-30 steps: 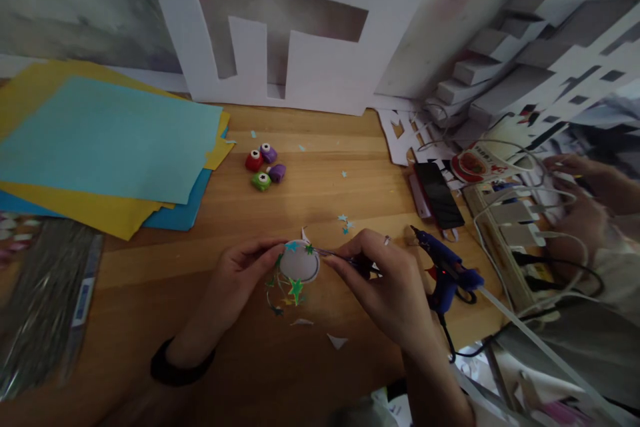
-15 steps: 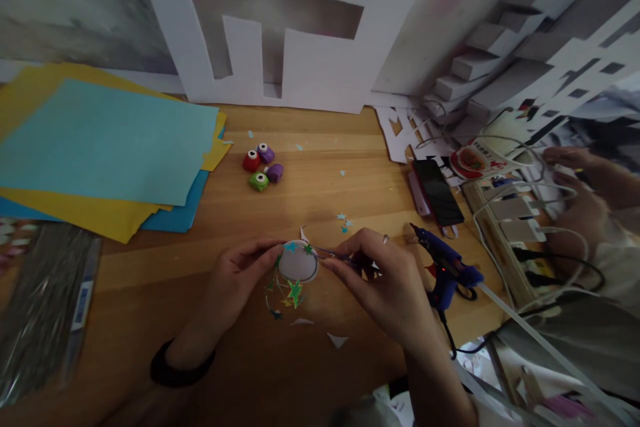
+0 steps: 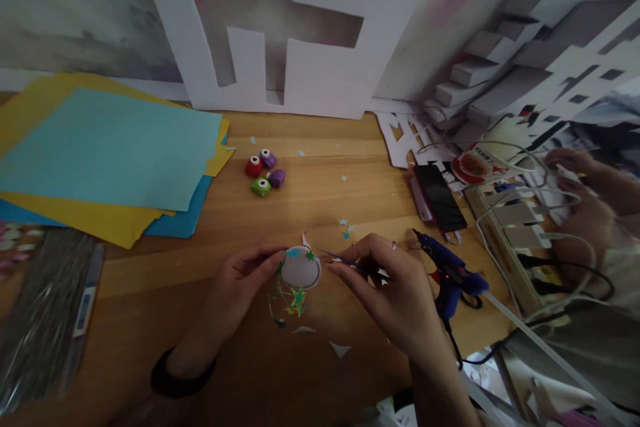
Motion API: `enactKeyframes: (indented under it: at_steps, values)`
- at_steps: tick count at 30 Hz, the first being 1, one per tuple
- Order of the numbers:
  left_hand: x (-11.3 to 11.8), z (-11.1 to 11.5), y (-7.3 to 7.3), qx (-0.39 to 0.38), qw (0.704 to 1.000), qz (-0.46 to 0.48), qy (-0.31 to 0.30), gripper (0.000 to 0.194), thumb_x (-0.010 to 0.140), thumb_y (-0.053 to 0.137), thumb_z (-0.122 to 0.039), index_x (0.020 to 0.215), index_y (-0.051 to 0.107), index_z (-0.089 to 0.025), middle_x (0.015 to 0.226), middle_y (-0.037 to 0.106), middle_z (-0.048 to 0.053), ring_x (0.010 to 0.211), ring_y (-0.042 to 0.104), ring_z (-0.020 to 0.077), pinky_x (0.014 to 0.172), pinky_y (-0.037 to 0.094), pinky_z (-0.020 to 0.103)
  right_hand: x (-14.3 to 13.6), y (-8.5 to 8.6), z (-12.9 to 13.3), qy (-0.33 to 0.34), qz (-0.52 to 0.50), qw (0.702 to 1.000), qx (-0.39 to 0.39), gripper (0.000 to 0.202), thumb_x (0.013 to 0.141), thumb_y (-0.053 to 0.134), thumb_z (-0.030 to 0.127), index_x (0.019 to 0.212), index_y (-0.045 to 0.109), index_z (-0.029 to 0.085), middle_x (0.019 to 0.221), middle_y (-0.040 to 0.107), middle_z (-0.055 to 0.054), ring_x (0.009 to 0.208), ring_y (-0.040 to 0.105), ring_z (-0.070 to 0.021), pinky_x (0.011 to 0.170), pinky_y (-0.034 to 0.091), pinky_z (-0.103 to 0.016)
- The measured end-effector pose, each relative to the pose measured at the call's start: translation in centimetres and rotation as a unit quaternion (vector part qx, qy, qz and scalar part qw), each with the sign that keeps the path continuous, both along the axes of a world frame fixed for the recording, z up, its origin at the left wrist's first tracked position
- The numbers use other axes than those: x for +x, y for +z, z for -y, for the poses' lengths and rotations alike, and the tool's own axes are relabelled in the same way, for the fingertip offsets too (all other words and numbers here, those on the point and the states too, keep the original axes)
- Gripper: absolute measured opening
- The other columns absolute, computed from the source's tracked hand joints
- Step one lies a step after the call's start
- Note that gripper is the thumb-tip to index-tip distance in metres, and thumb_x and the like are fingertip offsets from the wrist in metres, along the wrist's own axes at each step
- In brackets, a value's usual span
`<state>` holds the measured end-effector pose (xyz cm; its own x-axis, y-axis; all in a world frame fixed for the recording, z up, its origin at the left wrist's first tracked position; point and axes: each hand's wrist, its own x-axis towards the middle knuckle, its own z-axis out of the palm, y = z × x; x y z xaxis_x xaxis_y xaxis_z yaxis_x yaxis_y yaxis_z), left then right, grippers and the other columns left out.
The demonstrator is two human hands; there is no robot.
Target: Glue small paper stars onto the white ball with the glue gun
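Observation:
My left hand [image 3: 245, 287] pinches the left edge of a small round white disc [image 3: 300, 270] with a thin dark rim. Blue and green stars sit along the disc's upper edge. A larger green star [image 3: 298, 301] and thin strands with small stars hang at its lower left. My right hand [image 3: 387, 287] is closed on slim dark tweezers [image 3: 345, 262]. Their pointed tips are spread slightly apart, just right of the disc's upper edge; I cannot make out anything between them. Small blue paper stars [image 3: 345, 224] lie on the table beyond my right hand.
Four-colour paper aside, a sheet stack [image 3: 130, 147] lies left, with several craft punches [image 3: 261, 186] mid-table. At right are a blue glue gun [image 3: 445, 260], a phone [image 3: 440, 197], a power strip [image 3: 515, 254] with cables, and another person's hands [image 3: 583, 200]. White scraps [image 3: 340, 349] lie nearby.
The tweezers have drawn back slightly to the right of the disc, and their tips show apart. My left hand keeps its hold. The whole view has shifted slightly.

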<state>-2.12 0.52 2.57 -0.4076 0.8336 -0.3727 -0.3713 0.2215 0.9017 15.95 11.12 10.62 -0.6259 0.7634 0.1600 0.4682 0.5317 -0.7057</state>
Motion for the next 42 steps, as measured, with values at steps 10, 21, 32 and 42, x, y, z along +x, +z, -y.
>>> enactKeyframes:
  at_steps: [10,21,32,42]
  values:
    - [0.0,0.0,-0.2,-0.004,1.000,0.022,0.013,0.026,0.071,0.080,-0.044,0.088,0.080,-0.024,0.094,0.079,0.003,0.087,0.069,0.0181,0.078,0.054,0.026,2.2,-1.0,0.1,-0.121,-0.019,0.992,0.036,0.016,0.088,0.070,0.028,0.075,0.065,0.020,0.066,0.066,0.001,0.057,0.059,-0.0127,0.053,0.044,-0.024]
    - [0.1,-0.7,1.0,-0.011,0.995,0.070,0.075,0.038,0.048,0.087,-0.045,0.074,0.073,-0.022,0.079,0.075,0.004,0.072,0.069,0.0222,0.068,0.056,0.033,4.5,-5.0,2.8,-0.021,0.081,0.995,0.051,0.002,0.089,0.067,0.022,0.087,0.068,0.021,0.085,0.071,-0.006,0.083,0.065,-0.0249,0.070,0.049,-0.034]
    - [0.2,-0.1,1.7,0.013,0.999,0.015,0.046,0.032,0.054,0.085,-0.045,0.074,0.073,-0.023,0.076,0.077,0.002,0.080,0.071,0.0226,0.074,0.055,0.031,4.6,-5.2,4.7,-0.038,0.041,0.994,0.095,0.012,0.086,0.065,0.012,0.092,0.071,0.021,0.096,0.070,-0.008,0.092,0.061,-0.0260,0.082,0.050,-0.040]
    - [0.2,0.2,0.5,0.038,0.998,-0.058,-0.015,0.022,0.063,0.077,-0.045,0.074,0.071,-0.027,0.074,0.075,0.008,0.087,0.072,0.0303,0.074,0.058,0.041,13.5,-6.4,4.9,-0.404,-0.060,0.895,0.179,0.034,0.082,0.068,0.052,0.087,0.057,0.021,0.086,0.061,-0.008,0.079,0.058,-0.0274,0.072,0.046,-0.042]
